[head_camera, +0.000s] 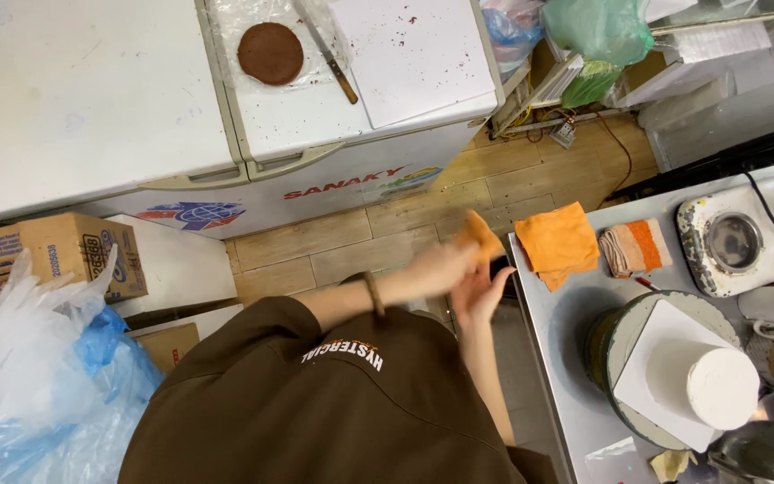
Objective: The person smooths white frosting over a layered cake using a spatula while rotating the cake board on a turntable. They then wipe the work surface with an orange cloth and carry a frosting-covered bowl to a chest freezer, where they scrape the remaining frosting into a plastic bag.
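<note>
My left hand [445, 264], with a dark bracelet on its wrist, is closed on a small orange cloth [479, 235] that sticks up from the fingers; it is blurred. My right hand [483, 291] is just below it, fingers spread, touching the left hand and the cloth. Both hands hover over the wooden floor, just left of the steel table's edge [544, 314]. A second orange cloth [559, 242] lies folded on the table corner, next to a striped towel [635, 246].
A white frosted cake [720, 387] stands on a square white board on a turntable [615, 345]. A round-topped white appliance [735, 242] sits behind it. On the white chest freezer [315, 116] lie a brown cake layer [270, 52], a knife [333, 64] and a white sheet. Boxes and plastic bags [38, 367] crowd the left.
</note>
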